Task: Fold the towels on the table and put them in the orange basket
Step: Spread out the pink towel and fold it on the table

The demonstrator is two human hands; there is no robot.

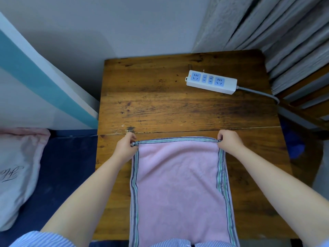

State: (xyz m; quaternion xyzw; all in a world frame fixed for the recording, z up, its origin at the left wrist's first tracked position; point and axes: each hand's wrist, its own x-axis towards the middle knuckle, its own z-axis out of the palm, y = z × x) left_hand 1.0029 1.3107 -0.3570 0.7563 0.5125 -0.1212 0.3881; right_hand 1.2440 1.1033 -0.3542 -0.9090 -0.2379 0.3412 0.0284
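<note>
- The pink towel [179, 184] lies spread flat on the wooden table [160, 104], its far edge across the table's near half and its near end running off the front edge toward the person's lap.
- The left hand [125, 147] pinches the far left corner of the towel, fingers curled tight around the striped hem.
- The right hand [229, 139] pinches the far right corner in the same way, so the far hem is drawn taut and straight between the 2 hands.
- The towel looks like soft terry cloth: light, limp and without any stiffness, so it will probably sag wherever it is not held or resting on the wood.
- Its pile looks grippy, not slick, so a light pinch should hold it; nothing about it seems fragile.
- The woven striped border along the 3 visible edges looks flatter and firmer than the pink field, which makes the corners the best places to take hold.
- Holding both far corners keeps the edge square, which a neat fold likely needs; a grasp in the middle would bunch the cloth.
- A white power strip [211, 82] lies well apart from the towel at the table's far right.
- The orange basket is not in view, and a pale pillow [17, 172] sits to the left, off the table.
</note>
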